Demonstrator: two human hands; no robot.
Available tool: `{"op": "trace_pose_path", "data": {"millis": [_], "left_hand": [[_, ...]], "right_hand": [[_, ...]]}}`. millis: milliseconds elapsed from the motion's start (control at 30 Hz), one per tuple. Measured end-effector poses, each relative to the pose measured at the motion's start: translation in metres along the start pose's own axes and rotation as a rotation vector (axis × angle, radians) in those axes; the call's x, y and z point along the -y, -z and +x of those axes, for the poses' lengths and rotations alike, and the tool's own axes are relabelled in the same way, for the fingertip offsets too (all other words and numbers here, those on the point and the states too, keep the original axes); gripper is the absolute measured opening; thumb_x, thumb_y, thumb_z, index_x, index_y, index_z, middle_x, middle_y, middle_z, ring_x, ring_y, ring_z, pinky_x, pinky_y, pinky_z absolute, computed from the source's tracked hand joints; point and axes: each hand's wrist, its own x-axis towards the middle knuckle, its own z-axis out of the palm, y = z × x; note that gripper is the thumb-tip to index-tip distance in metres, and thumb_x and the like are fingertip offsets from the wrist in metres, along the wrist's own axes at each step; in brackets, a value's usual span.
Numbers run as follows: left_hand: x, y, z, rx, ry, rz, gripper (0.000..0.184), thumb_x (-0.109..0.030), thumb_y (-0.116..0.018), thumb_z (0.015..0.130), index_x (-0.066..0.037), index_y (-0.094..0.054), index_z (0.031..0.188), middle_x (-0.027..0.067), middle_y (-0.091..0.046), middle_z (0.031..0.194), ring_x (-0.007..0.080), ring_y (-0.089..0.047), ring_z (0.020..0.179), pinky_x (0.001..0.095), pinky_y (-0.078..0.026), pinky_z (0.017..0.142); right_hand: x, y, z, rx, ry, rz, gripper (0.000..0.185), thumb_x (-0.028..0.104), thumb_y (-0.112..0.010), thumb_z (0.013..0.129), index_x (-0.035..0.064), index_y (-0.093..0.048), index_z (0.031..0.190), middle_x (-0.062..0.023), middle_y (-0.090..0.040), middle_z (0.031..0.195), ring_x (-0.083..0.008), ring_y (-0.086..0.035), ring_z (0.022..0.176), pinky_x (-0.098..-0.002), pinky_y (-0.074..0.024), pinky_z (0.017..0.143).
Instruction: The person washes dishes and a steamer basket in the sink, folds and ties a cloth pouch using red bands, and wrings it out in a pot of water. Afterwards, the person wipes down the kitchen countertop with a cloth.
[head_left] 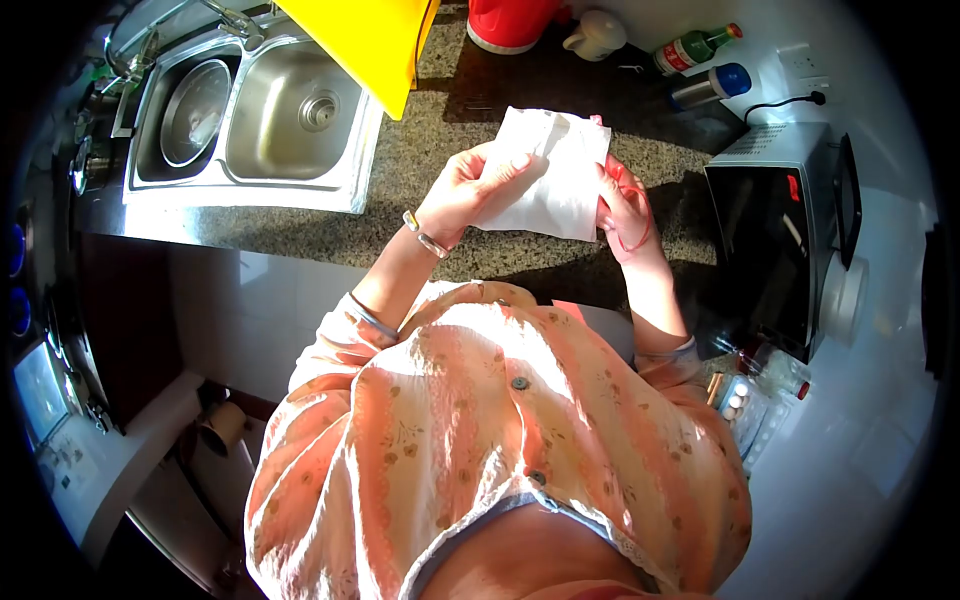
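A white paper towel point(548, 175), roughly square and slightly creased, is held up above the granite counter in front of my body. My left hand point(468, 188) grips its left side, with the thumb lying on the face of the sheet and the other fingers hidden behind it. At the right edge, my right hand point(625, 207) pinches the towel, partly in bright sunlight. Some fingertips show past the sheet's upper right corner.
A double steel sink point(362, 150) with a round pan point(190, 120) in its left basin lies at the left. A yellow sheet-like object point(375, 45) hangs near it. Along the back stand a red appliance point(508, 22), white teapot point(597, 35) and green bottle point(695, 48). A microwave point(765, 235) stands right.
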Motion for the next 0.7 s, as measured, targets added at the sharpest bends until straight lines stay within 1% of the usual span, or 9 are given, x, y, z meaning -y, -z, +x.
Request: {"op": "trace_pose_path", "data": {"millis": [133,200,333,400,500,533,567,600,700], "left_hand": [[0.005,0.003,0.002,-0.13,-0.107,0.002,0.024,-0.026,-0.065,0.089,-0.004,-0.068,0.098,-0.0023,-0.066,0.085,0.0039,-0.057,0.073,0.0192,-0.046,0.067],[0.009,0.009,0.005,-0.241,-0.092,0.04,0.023,-0.025,-0.066,0.089,-0.003,-0.069,0.094,-0.0024,-0.066,0.079,0.004,-0.057,0.067,0.0186,-0.046,0.063],[0.02,0.02,0.013,-0.245,-0.264,0.244,0.031,-0.029,-0.074,0.081,0.0,-0.067,0.089,-0.0015,-0.064,0.076,0.0046,-0.055,0.066,0.0194,-0.044,0.06],[0.014,0.019,0.014,-0.224,-0.33,0.644,0.036,-0.031,-0.078,0.076,0.001,-0.065,0.087,-0.0008,-0.061,0.073,0.0062,-0.054,0.067,0.0222,-0.045,0.061],[0.005,0.004,0.014,-0.348,-0.308,0.826,0.029,-0.023,-0.076,0.073,-0.004,-0.059,0.088,0.006,-0.059,0.075,0.017,-0.059,0.07,0.0287,-0.048,0.064],[0.006,-0.001,0.016,-0.471,-0.303,0.963,0.025,-0.018,-0.073,0.073,-0.005,-0.057,0.089,0.0086,-0.06,0.077,0.0219,-0.061,0.071,0.0305,-0.049,0.066],[0.012,-0.002,0.019,-0.52,-0.499,1.125,0.026,-0.01,-0.068,0.07,-0.008,-0.053,0.091,0.0114,-0.058,0.082,0.0308,-0.061,0.074,0.0354,-0.05,0.065],[0.01,-0.01,0.018,-0.521,-0.658,1.221,0.027,-0.007,-0.067,0.069,-0.005,-0.053,0.091,0.0116,-0.058,0.084,0.0322,-0.06,0.077,0.0362,-0.05,0.065],[0.015,-0.02,0.02,-0.386,-0.7,1.201,0.029,-0.008,-0.068,0.069,-0.006,-0.052,0.093,0.0103,-0.055,0.088,0.0316,-0.058,0.076,0.0376,-0.05,0.067]], "right_hand": [[-0.013,-0.003,0.009,-0.164,0.014,0.133,0.02,0.014,-0.059,0.091,0.0008,-0.059,0.106,0.0003,-0.063,0.09,-0.0077,-0.059,0.074,-0.0231,-0.0466,0.068],[-0.014,-0.009,0.01,-0.202,0.324,-0.422,0.016,0.01,-0.055,0.092,0.0,-0.058,0.104,-0.0019,-0.061,0.084,-0.0075,-0.056,0.078,-0.0218,-0.0447,0.072],[-0.046,0.003,0.027,-0.255,0.467,-0.42,0.01,0.006,-0.06,0.086,-0.0002,-0.056,0.093,-0.0034,-0.061,0.078,-0.0105,-0.056,0.072,-0.0254,-0.0451,0.067],[-0.048,0.0,0.029,-0.241,0.473,-0.35,0.012,0.005,-0.06,0.085,0.0006,-0.053,0.095,-0.0052,-0.062,0.08,-0.013,-0.058,0.073,-0.0272,-0.0465,0.069],[-0.059,-0.006,0.035,-0.217,0.552,-0.429,0.018,0.007,-0.063,0.085,0.0021,-0.051,0.098,-0.007,-0.061,0.082,-0.0145,-0.06,0.076,-0.0283,-0.0474,0.071],[-0.06,-0.016,0.035,-0.231,0.423,-0.419,0.018,0.007,-0.061,0.086,0.0022,-0.051,0.1,-0.0051,-0.061,0.083,-0.0132,-0.059,0.076,-0.027,-0.0474,0.072],[-0.063,-0.024,0.038,-0.18,0.4,-0.289,0.019,0.007,-0.061,0.087,0.0025,-0.052,0.102,-0.0035,-0.061,0.083,-0.0121,-0.059,0.076,-0.026,-0.0471,0.072],[-0.066,-0.03,0.04,-0.128,0.377,-0.158,0.02,0.008,-0.061,0.088,0.0029,-0.052,0.105,-0.0019,-0.061,0.083,-0.011,-0.059,0.075,-0.025,-0.0468,0.072],[-0.063,-0.027,0.033,-0.075,0.147,0.052,0.024,0.018,-0.055,0.093,0.0053,-0.053,0.113,-0.0009,-0.06,0.091,-0.0088,-0.059,0.079,-0.024,-0.0477,0.071]]}}
